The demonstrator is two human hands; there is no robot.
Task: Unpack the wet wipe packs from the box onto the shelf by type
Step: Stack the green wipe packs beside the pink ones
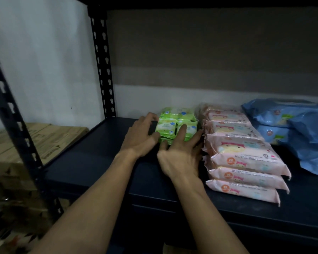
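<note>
Small green wet wipe packs [178, 121] sit in a cluster near the back of the dark shelf [92, 162]. My left hand [141, 136] rests against the cluster's left side with spread fingers. My right hand [180, 153] lies over its front, fingers straight, touching the green packs. To the right, several pink wet wipe packs [244, 156] lie in an overlapping row from front to back. Blue wet wipe packs [286, 121] are piled at the far right.
A black slotted upright [103, 66] stands at the shelf's back left, another [13, 114] at the front left. Cardboard boxes [37, 142] are stacked beyond the left side. The shelf surface left of my hands is bare.
</note>
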